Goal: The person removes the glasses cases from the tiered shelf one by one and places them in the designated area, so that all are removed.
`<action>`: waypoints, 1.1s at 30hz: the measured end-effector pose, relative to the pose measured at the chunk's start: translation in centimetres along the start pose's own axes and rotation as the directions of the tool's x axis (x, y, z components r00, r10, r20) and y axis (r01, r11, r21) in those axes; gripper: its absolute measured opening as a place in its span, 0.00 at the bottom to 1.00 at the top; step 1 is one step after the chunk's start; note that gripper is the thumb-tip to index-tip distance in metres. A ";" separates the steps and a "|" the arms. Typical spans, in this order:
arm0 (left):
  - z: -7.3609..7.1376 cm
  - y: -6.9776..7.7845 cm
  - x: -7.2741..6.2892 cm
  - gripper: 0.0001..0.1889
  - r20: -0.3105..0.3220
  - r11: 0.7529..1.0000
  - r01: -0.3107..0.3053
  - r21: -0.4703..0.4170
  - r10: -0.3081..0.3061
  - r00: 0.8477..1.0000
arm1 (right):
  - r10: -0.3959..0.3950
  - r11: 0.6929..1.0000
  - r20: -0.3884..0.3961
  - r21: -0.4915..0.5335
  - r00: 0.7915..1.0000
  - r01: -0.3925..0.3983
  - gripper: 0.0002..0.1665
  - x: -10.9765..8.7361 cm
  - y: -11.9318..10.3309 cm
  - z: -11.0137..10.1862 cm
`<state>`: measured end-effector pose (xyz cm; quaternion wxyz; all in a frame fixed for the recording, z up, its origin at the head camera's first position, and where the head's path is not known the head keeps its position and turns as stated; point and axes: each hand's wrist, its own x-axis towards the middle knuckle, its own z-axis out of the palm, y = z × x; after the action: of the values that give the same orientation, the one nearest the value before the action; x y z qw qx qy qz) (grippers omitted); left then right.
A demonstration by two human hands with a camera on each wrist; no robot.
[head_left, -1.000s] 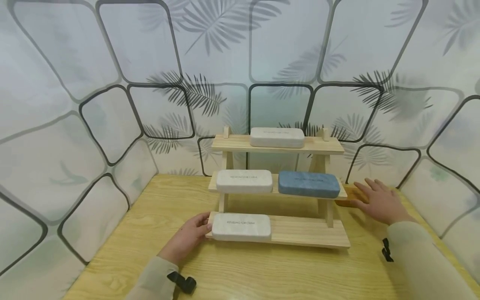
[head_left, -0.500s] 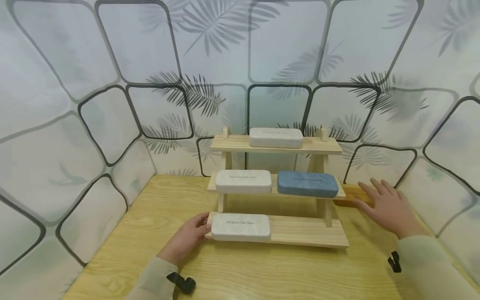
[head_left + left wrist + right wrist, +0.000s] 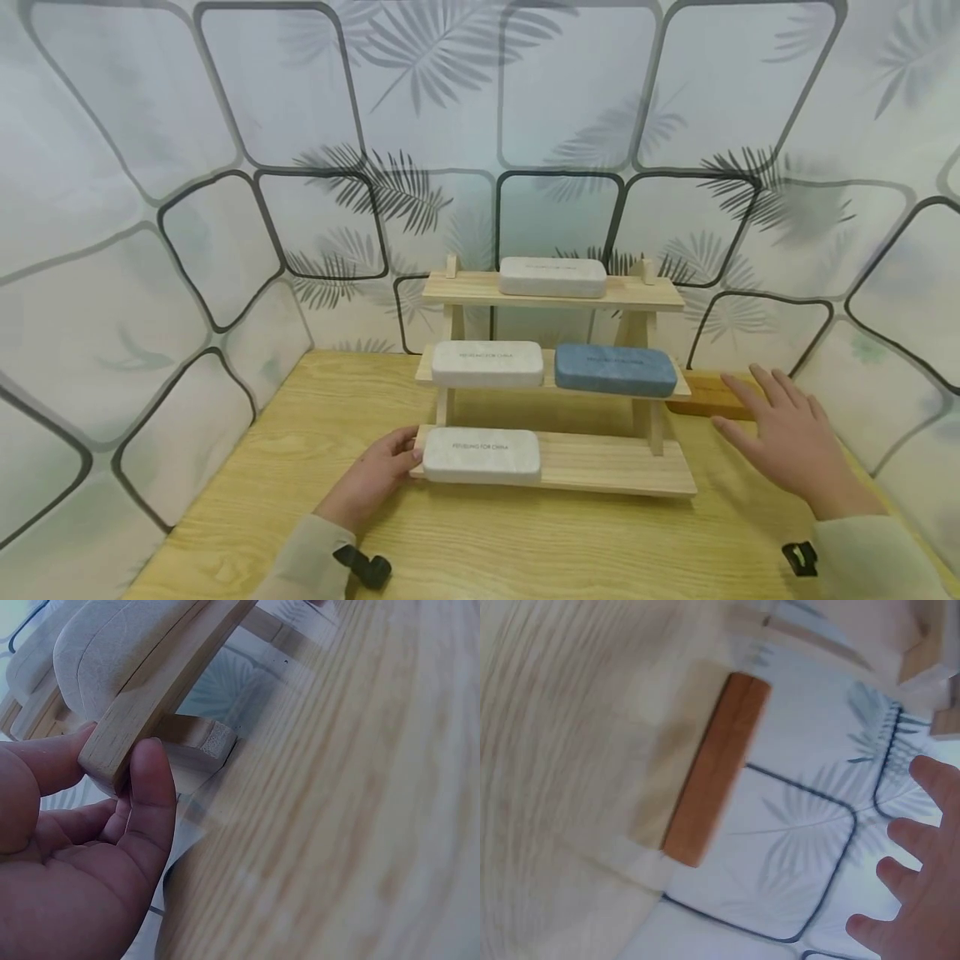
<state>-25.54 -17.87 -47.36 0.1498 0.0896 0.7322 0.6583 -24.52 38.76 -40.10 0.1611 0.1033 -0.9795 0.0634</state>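
Note:
A three-tier wooden display stand (image 3: 618,467) stands on the table. My left hand (image 3: 375,471) pinches the left end of its lowest shelf; in the left wrist view the board's end (image 3: 116,746) sits between thumb and fingers. Beside that hand, a white spectacle case (image 3: 482,468) lies on the bottom shelf. The middle shelf bears another white case (image 3: 487,371) and a blue case (image 3: 615,379), and the top one a third white case (image 3: 552,285). With fingers spread, my right hand (image 3: 791,442) hovers to the right of the stand, near an orange-brown rectangular block (image 3: 716,772), holding nothing.
The orange-brown block lies at the table's back edge, partly behind the stand's right side in the head view. Patterned curtain walls (image 3: 442,75) rise behind the table (image 3: 525,542) and at both sides.
My right hand has drawn back towards me and slightly right, away from the orange-brown block, uncovering more of it. My left hand keeps its grip, and the cases have stayed in place.

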 end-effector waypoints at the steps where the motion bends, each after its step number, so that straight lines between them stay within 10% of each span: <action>1: 0.0 0.0 0.0 0.31 -0.001 1.000 0.003 0.003 -0.003 1.000 | -0.006 1.000 -0.009 0.002 1.000 0.006 0.45 -0.2 -0.2 -0.2; 14: 0.1 -0.1 0.2 0.32 -0.004 1.000 -0.003 -0.009 0.003 1.000 | -0.183 0.979 -0.196 0.055 0.964 0.197 0.42 -1.6 -4.8 -2.3; 33: 0.1 -0.1 0.0 0.32 0.023 0.998 0.002 -0.069 0.000 1.000 | -0.339 0.922 -0.179 0.131 0.924 0.364 0.48 -1.9 -12.8 -0.6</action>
<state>-25.51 -17.81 -47.45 0.1615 0.0915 0.7074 0.6820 -19.73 26.74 -38.99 0.2355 0.2853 -0.9212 0.1206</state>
